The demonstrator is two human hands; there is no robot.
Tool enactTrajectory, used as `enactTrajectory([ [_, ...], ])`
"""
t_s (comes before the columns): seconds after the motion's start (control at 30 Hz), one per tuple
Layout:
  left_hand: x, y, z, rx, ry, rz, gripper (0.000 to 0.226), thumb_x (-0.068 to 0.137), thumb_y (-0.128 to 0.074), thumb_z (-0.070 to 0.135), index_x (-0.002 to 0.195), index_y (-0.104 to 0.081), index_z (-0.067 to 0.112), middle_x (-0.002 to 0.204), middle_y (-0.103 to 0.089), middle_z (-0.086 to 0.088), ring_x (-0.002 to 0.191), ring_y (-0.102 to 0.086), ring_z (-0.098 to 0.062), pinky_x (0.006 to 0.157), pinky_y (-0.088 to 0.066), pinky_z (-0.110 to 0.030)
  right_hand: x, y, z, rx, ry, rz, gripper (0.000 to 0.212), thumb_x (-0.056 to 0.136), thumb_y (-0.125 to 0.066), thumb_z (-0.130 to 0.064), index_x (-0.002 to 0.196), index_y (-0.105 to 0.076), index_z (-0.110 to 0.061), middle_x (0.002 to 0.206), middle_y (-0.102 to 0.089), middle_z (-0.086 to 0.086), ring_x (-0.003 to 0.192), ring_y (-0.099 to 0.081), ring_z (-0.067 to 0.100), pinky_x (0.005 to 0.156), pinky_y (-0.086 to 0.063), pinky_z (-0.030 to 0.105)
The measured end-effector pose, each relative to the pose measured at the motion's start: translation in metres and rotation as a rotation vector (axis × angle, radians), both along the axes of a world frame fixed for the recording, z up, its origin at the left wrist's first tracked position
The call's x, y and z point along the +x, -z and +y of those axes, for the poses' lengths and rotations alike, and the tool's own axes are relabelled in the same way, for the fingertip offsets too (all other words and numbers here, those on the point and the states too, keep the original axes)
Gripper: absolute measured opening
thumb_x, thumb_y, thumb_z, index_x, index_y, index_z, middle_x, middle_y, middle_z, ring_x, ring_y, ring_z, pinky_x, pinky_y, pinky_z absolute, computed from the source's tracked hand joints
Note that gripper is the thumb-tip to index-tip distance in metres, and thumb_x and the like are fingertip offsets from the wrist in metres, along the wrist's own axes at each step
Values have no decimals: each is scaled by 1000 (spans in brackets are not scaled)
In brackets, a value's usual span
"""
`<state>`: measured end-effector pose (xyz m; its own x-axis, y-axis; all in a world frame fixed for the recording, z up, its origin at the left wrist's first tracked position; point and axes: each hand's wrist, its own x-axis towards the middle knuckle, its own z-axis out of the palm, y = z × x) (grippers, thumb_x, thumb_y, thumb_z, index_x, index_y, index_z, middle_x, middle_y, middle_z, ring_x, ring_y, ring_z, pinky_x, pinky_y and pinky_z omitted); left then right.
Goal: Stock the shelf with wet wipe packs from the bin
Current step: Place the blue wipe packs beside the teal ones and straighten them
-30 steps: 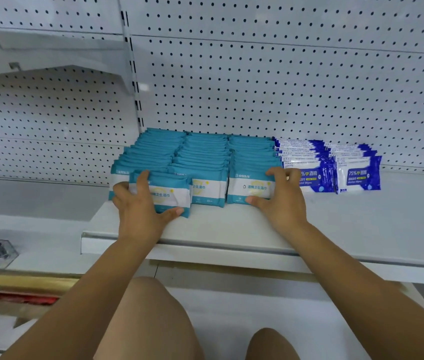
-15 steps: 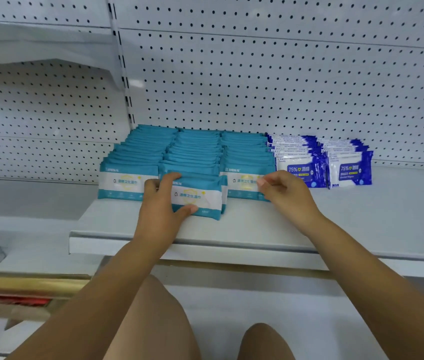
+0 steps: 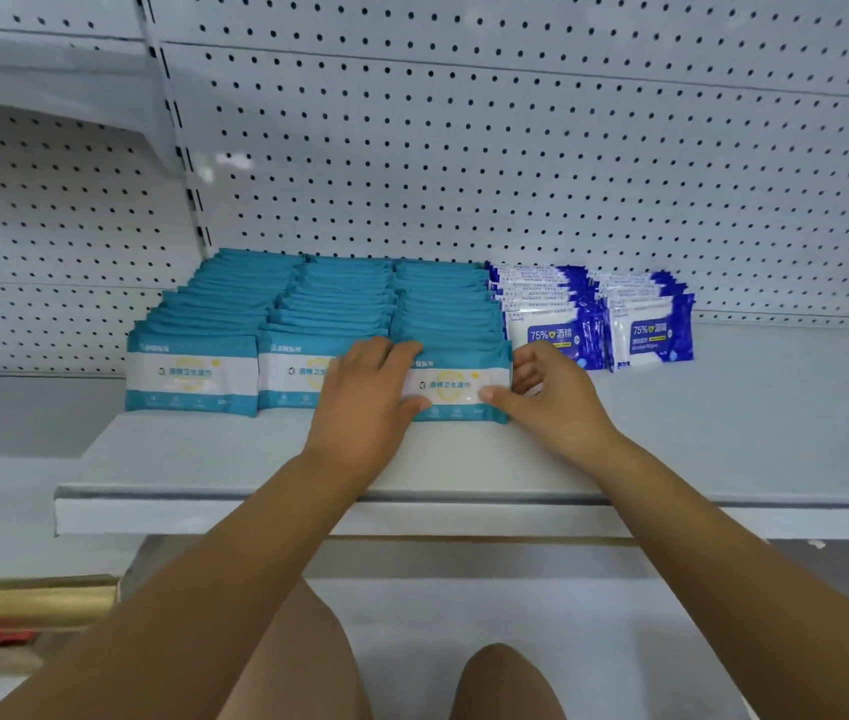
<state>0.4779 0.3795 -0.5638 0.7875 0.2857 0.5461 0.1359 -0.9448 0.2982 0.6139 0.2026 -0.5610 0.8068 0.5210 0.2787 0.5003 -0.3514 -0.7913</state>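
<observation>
My left fingers [image 3: 386,350] curl over the top edge of the front teal pack [image 3: 456,386], with the thumb pressed on its face, and the left hand [image 3: 360,407] covers its left end. My right hand [image 3: 554,402] takes the other end, thumb on the label and fingers bent round the side. Both hands hold this one pack, which stands on edge at the front of the right-hand teal row.

Behind and to its left, three rows of teal packs [image 3: 256,314] run back toward the pegboard [image 3: 515,148], packed close and touching. Two rows of blue-and-white packs [image 3: 651,335] stand just beside them on the right.

I judge the stocking well along, with this pack being squared into line. The shelf [image 3: 204,459] shows bare surface at the front and far right. The bin is out of view, so I cannot tell how many packs remain.

The pack is a flat teal pouch with a white printed band, and it looks soft enough to give under a squeeze.
</observation>
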Motion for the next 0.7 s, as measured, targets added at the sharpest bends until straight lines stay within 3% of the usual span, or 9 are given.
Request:
enactTrajectory([
  [0.07,6,-3,8,162,-39,3,63,78,-80,41,132,-59,15,123,-59,-6,120,-48,-30,99,-26,-37,2,-1,0,-35,14,-53,40,78,-87,-27,103,-55,-20,90,-60,-9,79,-56,5,64,-45,6],
  [0.17,11,-7,22,276,-8,84,85,69,-79,60,138,-55,18,137,-54,-4,134,-37,-29,109,-15,-42,5,-4,-2,-90,-37,-119,58,74,-89,-29,115,-48,-28,101,-51,-20,88,-52,0,69,-40,3],
  [0.27,15,-11,31,361,2,153,90,68,-76,66,140,-54,17,140,-56,-1,139,-36,-26,111,-10,-42,9,-3,-3,-185,-74,-244,81,68,-91,-38,133,-45,-27,122,-47,-16,111,-46,6,91,-38,14],
  [0.33,20,-14,31,371,3,180,88,72,-75,63,142,-50,16,143,-53,-1,142,-34,-26,112,-9,-40,14,-3,1,-254,-36,-382,91,67,-90,-47,142,-45,-21,134,-47,-4,123,-42,14,100,-34,25],
  [0.47,31,-20,30,354,-1,177,84,73,-77,59,140,-49,17,143,-50,0,140,-35,-23,112,-14,-39,24,-11,15,-383,1,-577,90,70,-85,-53,143,-47,-15,141,-49,3,129,-42,23,101,-34,38],
  [0.6,37,-25,29,312,6,187,84,69,-78,61,135,-47,19,139,-47,2,136,-36,-21,112,-20,-38,29,-16,19,-438,-15,-576,89,73,-83,-52,145,-46,-16,145,-47,2,134,-39,23,106,-32,39],
  [0.7,36,-32,32,252,48,225,96,71,-76,61,148,-35,20,156,-30,-1,146,-23,-21,120,-12,-39,32,-19,13,-416,-88,-556,99,70,-86,-51,150,-39,-16,152,-38,0,140,-32,21,117,-27,43],
])
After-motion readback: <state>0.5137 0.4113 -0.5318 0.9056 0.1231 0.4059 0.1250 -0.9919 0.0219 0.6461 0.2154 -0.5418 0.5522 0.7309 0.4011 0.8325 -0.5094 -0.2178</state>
